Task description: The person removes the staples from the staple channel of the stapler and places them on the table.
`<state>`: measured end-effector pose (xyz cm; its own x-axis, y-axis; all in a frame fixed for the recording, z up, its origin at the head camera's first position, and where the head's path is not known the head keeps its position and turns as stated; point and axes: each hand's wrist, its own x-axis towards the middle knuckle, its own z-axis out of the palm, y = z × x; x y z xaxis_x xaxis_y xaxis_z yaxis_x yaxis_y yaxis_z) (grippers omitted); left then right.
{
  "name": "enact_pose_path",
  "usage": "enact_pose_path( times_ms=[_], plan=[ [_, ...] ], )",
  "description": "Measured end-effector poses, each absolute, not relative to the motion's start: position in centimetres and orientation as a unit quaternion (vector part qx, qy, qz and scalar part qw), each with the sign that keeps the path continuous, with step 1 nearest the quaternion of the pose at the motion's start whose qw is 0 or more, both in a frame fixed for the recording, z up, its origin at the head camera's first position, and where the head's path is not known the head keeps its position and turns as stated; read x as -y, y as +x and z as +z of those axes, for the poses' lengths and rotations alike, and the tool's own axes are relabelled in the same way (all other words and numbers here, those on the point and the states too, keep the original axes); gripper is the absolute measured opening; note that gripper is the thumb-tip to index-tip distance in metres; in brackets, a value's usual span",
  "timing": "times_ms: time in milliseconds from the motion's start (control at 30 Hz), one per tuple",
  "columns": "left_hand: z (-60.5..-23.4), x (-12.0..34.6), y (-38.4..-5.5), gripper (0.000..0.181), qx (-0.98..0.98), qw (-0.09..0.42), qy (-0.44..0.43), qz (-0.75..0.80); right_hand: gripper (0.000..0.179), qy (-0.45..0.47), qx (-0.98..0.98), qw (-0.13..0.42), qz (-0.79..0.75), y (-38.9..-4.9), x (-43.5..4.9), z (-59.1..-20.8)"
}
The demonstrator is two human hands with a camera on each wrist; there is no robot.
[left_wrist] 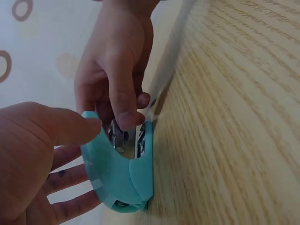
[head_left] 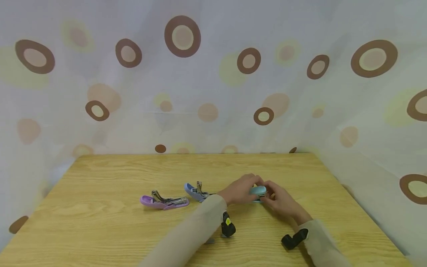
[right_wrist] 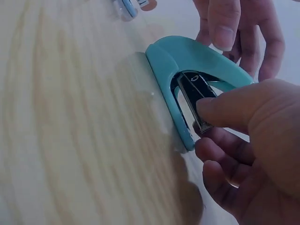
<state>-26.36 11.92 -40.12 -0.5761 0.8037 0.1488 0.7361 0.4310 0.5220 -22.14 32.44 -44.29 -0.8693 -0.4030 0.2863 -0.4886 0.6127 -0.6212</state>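
A teal stapler (head_left: 258, 190) stands on the table between both hands, its cover raised from the base. My left hand (head_left: 239, 190) holds the cover (left_wrist: 105, 164) from behind, thumb on one side and fingers on the other. From the right, my right hand (head_left: 281, 202) pinches the metal staple magazine (right_wrist: 190, 86) between thumb and fingers. That magazine sits inside the gap between cover and base, its front end covered by the right fingertips (right_wrist: 206, 108).
Left of the hands lie a purple stapler (head_left: 146, 201) and a blue stapler (head_left: 191, 190), both opened out with metal parts sticking up. My left forearm crosses in front of the blue one. A patterned curtain (head_left: 207, 81) hangs behind the wooden table (head_left: 100, 233).
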Motion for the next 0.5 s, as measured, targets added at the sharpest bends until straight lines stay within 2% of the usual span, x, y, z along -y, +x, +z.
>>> enact_pose_path(
  times_ms=[167,300,500],
  plan=[
    [-40.3,-12.9,-26.2,0.037,-0.865,0.042,0.446,0.227,0.025,0.243,0.896,0.082,0.362,-21.7,-31.9,-43.5],
    [-40.4,-13.6,-26.1,0.044,-0.876,0.03,0.448,0.176,0.023,0.22,0.898,0.075,0.374,-21.0,-31.5,-42.3],
    [-40.4,-13.8,-25.7,0.043,-0.879,0.021,0.453,0.15,0.027,0.177,0.898,0.072,0.395,-22.3,-32.9,-45.2]
  ],
)
